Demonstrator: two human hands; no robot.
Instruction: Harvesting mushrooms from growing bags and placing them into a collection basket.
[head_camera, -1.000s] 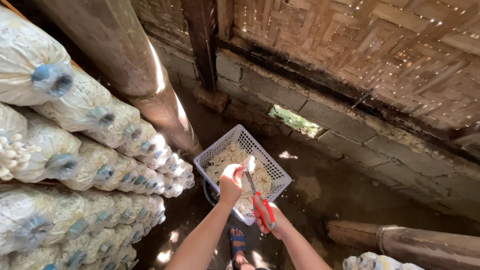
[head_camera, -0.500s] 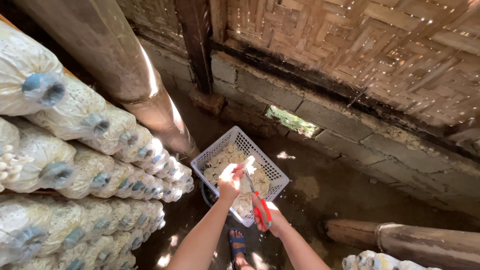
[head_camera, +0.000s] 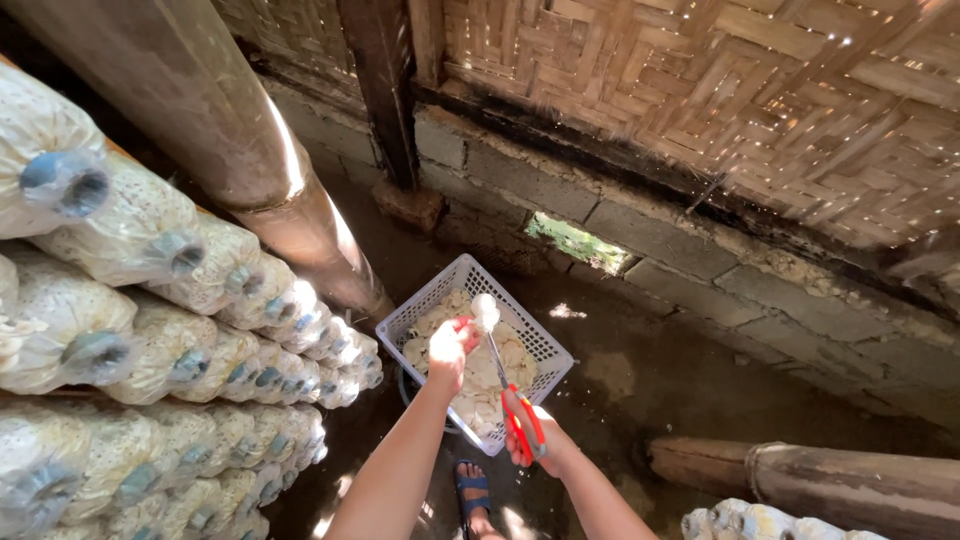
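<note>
My left hand (head_camera: 447, 350) pinches a small white mushroom (head_camera: 485, 312) and holds it over a white plastic basket (head_camera: 437, 296). Pale mushrooms (head_camera: 480, 372) fill the basket, which stands on the dirt floor. My right hand (head_camera: 532, 437) grips red-handled scissors (head_camera: 513, 405), with the blades reaching up toward the stem of the held mushroom. Both hands are above the basket's near side.
Stacked mushroom grow bags (head_camera: 150, 330) with plastic necks fill the left side. A thick wooden post (head_camera: 230, 150) leans behind them. A block wall (head_camera: 700, 260) with woven bamboo (head_camera: 750, 90) above runs at the back. A log (head_camera: 800, 480) lies at lower right. My sandalled foot (head_camera: 472, 495) is below.
The view has shifted slightly. My left hand still holds the mushroom over the basket, and the scissors stay at its stem.
</note>
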